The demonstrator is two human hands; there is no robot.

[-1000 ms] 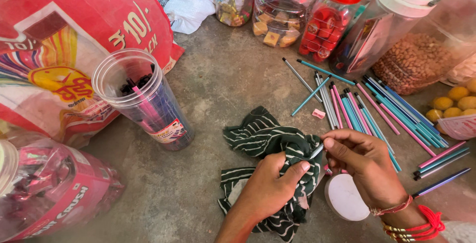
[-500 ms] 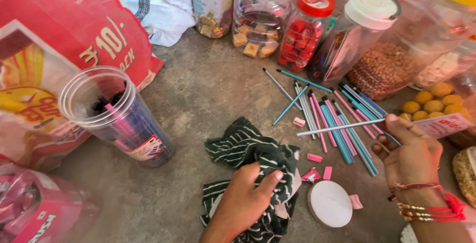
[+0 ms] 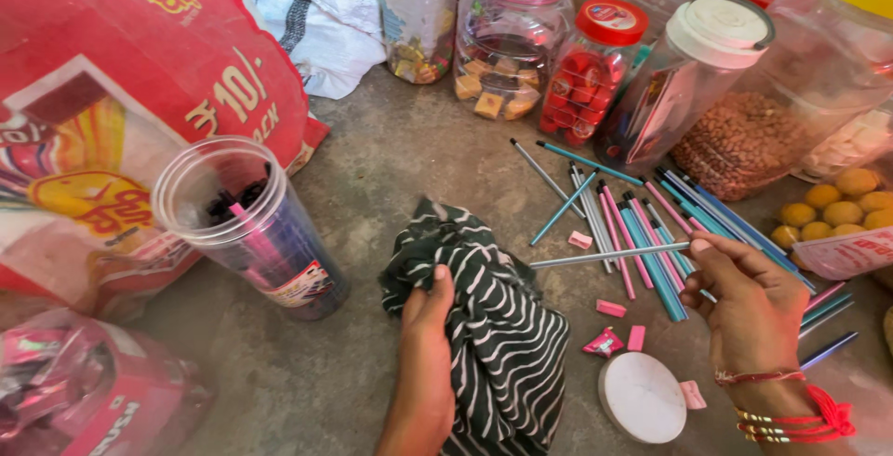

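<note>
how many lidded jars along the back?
4 with lids in view: pink-lid jar, red-lid jar, white-lid jar, yellow-lid jar. More containers behind are cut off by the frame, so there may be others.

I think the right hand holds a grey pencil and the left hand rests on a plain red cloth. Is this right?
Not quite. In the head view the cloth under the left hand is dark with white stripes, not plain red. The right hand does hold a grey pencil.

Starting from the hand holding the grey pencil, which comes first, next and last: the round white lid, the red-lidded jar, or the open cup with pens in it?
From the right hand:
1. The round white lid, just below it on the floor, towards the person.
2. The red-lidded jar, up at the back in the row of jars.
3. The open cup, far across on the left, past the striped cloth.
</note>
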